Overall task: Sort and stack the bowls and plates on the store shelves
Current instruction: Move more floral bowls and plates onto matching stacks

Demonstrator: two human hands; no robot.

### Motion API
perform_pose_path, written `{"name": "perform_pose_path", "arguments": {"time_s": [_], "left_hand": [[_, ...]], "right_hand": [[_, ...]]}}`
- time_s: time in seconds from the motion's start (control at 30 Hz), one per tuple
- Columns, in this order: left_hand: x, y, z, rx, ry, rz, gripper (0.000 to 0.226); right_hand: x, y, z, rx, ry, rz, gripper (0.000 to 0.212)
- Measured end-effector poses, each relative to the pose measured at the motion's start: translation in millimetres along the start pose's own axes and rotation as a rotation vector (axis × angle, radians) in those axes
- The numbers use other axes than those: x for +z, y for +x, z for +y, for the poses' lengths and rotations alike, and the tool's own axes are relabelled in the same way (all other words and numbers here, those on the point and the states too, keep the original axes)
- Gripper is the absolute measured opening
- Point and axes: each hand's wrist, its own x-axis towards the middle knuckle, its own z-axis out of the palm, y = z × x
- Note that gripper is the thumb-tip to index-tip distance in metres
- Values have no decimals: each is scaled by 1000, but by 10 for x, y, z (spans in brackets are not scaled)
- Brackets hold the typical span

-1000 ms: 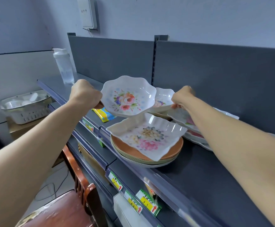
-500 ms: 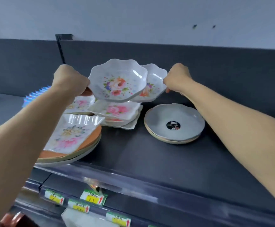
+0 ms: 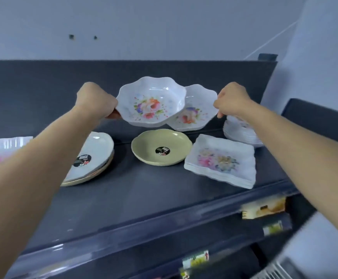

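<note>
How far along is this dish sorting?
Partly done. The square floral plates already sit stacked, as does a white pile at the right. In hand: the left hand and right hand each hold a floral bowl. Left: shelving those, and the mixed-colour stack.

At frame centre, the left hand (image 3: 95,101) grips a scalloped floral bowl (image 3: 151,102) overlapping a second floral bowl (image 3: 194,112) pinched by the right hand (image 3: 232,100), above a yellow plate (image 3: 162,147) on the shelf (image 3: 144,198).
</note>
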Motion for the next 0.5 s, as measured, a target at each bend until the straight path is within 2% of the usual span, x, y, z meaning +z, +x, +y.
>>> {"name": "perform_pose_path", "arguments": {"time_s": [0.23, 0.27, 0.37, 0.5], "left_hand": [[1073, -123, 518, 95, -13, -107, 14], [1197, -125, 564, 96, 3, -113, 19], [1498, -133, 681, 79, 27, -120, 27], [1792, -114, 786, 56, -18, -144, 23]], "right_hand": [[-630, 190, 971, 264, 28, 139, 10], [-679, 217, 1075, 276, 45, 154, 6], [-726, 359, 1370, 317, 84, 192, 22], [-665, 557, 1645, 374, 114, 202, 14]]}}
